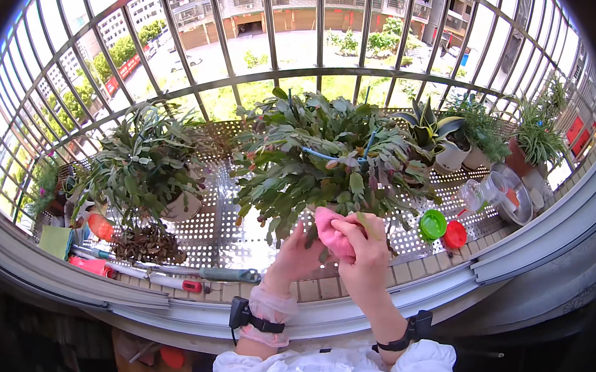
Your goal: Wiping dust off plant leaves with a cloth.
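A large bushy potted plant with flat, segmented green leaves stands in the middle, a blue ring among its stems. My right hand is closed around a folded pink cloth and presses it at the plant's front lower edge. Just left of it, my left hand is raised among the hanging leaves, its fingers around a drooping leaf stem. Leaves and the cloth partly hide those fingertips. Both wrists wear black straps; a sheer pink cuff covers the left forearm.
A similar plant stands left, above a heap of dry brown leaves. Green-handled poles lie on the tiled ledge. Right are a green cup, a red cup, a metal basin and smaller potted plants. Metal bars enclose the far side.
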`<state>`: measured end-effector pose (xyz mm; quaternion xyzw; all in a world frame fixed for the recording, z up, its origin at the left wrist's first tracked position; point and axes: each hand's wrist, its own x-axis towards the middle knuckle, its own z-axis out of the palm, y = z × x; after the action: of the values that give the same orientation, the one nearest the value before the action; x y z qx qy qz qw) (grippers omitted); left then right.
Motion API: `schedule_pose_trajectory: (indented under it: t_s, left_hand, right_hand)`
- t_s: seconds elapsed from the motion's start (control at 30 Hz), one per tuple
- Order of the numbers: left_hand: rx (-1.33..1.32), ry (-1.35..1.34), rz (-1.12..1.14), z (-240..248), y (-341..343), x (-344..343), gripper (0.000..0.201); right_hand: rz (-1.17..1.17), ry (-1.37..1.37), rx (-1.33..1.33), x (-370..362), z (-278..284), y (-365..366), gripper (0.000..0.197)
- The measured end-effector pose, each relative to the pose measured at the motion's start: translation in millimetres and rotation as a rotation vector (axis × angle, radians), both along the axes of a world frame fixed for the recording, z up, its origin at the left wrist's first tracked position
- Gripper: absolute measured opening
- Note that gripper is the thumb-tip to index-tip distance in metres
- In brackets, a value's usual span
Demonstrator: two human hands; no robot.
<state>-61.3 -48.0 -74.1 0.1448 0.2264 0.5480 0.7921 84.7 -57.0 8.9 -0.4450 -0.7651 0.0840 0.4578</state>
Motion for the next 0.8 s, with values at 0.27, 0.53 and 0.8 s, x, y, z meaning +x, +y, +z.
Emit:
schedule_pose_trajectory:
  t_s: [0.27,0.53,0.8]
  left_hand:
    - [0.144,-0.234,-0.075,-48.1,7.0,-24.1,0.075]
    - [0.277,0.043,-0.158,-66.8,-2.2,-27.0,0.078]
    - [0.123,0.265,-0.172,-42.9,-9.0,-35.0,0.081]
  right_hand:
    - [0.310,-0.156,-0.380,26.8,-29.4,-12.1,0.050]
    - [0.523,-0.147,-0.648,111.6,18.8,27.2,0.045]
    - [0.475,-0.098,-0.598,141.1,26.3,78.5,0.045]
